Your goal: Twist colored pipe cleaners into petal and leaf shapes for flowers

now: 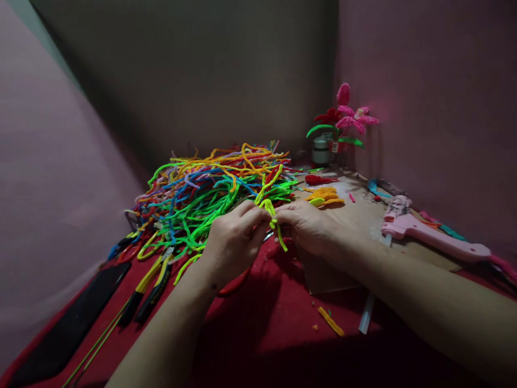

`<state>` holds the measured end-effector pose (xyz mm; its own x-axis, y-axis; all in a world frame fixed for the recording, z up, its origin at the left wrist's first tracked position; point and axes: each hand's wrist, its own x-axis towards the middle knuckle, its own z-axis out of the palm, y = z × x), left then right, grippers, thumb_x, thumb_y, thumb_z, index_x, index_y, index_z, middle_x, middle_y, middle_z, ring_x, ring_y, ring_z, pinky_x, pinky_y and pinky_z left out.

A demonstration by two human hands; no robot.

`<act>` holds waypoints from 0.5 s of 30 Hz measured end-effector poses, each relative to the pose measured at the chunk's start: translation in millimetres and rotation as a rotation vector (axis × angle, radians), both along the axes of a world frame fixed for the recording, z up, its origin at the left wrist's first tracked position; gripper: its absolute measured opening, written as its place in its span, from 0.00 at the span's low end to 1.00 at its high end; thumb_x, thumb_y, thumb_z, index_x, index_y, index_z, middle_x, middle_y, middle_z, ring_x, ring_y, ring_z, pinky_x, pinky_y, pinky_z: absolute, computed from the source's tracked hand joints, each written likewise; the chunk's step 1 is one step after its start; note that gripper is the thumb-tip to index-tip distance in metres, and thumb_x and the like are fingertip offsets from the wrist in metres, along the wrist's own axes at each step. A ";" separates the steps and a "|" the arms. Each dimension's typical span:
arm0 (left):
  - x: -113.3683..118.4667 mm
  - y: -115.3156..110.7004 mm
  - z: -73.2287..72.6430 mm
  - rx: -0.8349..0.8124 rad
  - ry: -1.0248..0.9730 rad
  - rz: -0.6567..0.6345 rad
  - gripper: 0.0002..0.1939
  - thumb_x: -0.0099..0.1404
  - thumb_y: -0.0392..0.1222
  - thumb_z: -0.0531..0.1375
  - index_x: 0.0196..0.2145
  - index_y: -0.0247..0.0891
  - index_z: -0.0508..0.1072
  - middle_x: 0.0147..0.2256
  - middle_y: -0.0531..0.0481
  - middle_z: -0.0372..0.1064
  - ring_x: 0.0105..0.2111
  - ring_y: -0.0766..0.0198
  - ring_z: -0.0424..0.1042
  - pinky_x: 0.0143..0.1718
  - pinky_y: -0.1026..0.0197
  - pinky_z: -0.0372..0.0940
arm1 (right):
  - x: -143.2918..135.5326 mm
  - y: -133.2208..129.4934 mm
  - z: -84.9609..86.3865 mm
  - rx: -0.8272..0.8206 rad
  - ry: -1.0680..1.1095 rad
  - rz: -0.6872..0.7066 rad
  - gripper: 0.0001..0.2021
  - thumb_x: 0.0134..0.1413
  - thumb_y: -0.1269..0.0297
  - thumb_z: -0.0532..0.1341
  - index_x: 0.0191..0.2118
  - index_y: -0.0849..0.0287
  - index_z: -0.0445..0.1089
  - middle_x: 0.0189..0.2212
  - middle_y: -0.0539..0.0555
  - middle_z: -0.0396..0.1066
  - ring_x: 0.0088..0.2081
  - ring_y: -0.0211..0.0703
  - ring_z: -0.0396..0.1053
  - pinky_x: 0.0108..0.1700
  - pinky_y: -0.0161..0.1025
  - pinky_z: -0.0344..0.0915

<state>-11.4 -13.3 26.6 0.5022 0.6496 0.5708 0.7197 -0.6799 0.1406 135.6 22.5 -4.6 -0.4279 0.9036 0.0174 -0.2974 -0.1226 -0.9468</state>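
Observation:
Both hands meet above the red cloth, pinching a bent yellow-green pipe cleaner (268,206) between them. My left hand (238,231) is closed on it from the left, fingertips together. From the right, the thumb and fingers of my right hand (309,223) grip the same piece. It is looped near the fingertips, with one end pointing up and another hanging down. Just behind the hands lies a large heap of multicoloured pipe cleaners (194,207). Part of a red-handled tool (236,283) shows beneath my left wrist; its kind is hidden.
Yellow-and-black pliers (151,285) and a dark flat slab (72,328) lie left. At right, a pink glue gun (436,237) with a glue stick (367,312) rests on a board (359,210). Orange pieces (325,195) and pink fuzzy flowers (355,118) stand farther back.

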 end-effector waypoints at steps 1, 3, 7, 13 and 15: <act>-0.7 0.7 -1.4 0.021 0.049 0.030 0.07 0.62 0.37 0.52 0.32 0.37 0.70 0.31 0.49 0.65 0.29 0.68 0.64 0.31 0.66 0.57 | 0.3 0.0 0.1 0.022 -0.030 -0.003 0.07 0.34 0.73 0.56 0.13 0.61 0.59 0.13 0.46 0.54 0.18 0.31 0.51 0.22 0.33 0.49; -1.8 1.8 -3.8 0.056 0.126 0.082 0.09 0.62 0.38 0.51 0.31 0.37 0.70 0.30 0.49 0.65 0.28 0.68 0.64 0.29 0.66 0.56 | 1.0 0.4 -0.4 0.075 -0.093 -0.021 0.06 0.34 0.73 0.57 0.14 0.62 0.61 0.13 0.45 0.53 0.18 0.30 0.49 0.21 0.33 0.46; -1.6 1.4 -5.7 0.101 0.251 0.152 0.11 0.63 0.39 0.50 0.30 0.37 0.70 0.30 0.49 0.66 0.27 0.68 0.65 0.25 0.66 0.53 | 1.9 2.0 -3.1 0.171 -0.184 -0.049 0.05 0.35 0.72 0.58 0.15 0.63 0.63 0.13 0.45 0.54 0.18 0.29 0.47 0.21 0.33 0.42; 1.8 -2.1 -6.1 0.151 0.409 0.230 0.11 0.63 0.38 0.48 0.30 0.38 0.69 0.30 0.50 0.66 0.26 0.67 0.64 0.23 0.65 0.51 | 1.9 0.2 -4.5 0.169 -0.235 -0.070 0.05 0.35 0.72 0.58 0.16 0.62 0.62 0.12 0.44 0.53 0.16 0.29 0.48 0.19 0.32 0.43; 3.4 -3.4 -6.6 0.163 0.467 0.255 0.10 0.63 0.37 0.48 0.29 0.38 0.68 0.29 0.50 0.65 0.25 0.67 0.64 0.22 0.64 0.51 | 1.5 -1.1 -4.0 0.171 -0.278 -0.073 0.05 0.36 0.71 0.57 0.16 0.62 0.62 0.11 0.44 0.54 0.15 0.29 0.49 0.18 0.32 0.45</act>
